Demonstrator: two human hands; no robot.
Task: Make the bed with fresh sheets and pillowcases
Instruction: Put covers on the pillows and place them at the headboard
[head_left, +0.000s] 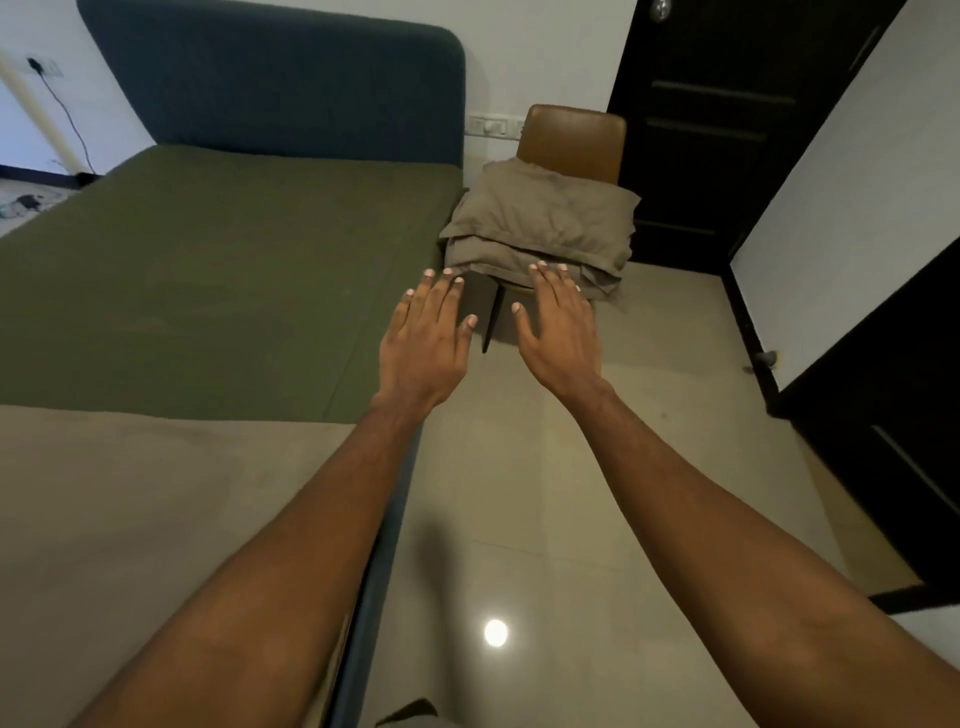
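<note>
A bed with an olive green sheet (218, 270) fills the left, under a dark blue headboard (280, 78). A beige cover (130, 519) lies over the near part of the bed. A stack of taupe pillows or folded bedding (540, 223) rests on a brown chair (571, 140) beside the bed. Both arms stretch forward. My left hand (426, 343) is spread, fingertips just short of the stack's left corner. My right hand (558, 327) is spread too, its fingertips at the stack's front edge. Neither hand holds anything.
A black door (727, 130) stands behind the chair, with a dark cabinet (883, 426) along the right wall. Glossy beige floor tiles (597, 519) run between bed and cabinet. A wall switch panel (491, 124) sits by the headboard; a cable (67, 119) hangs at far left.
</note>
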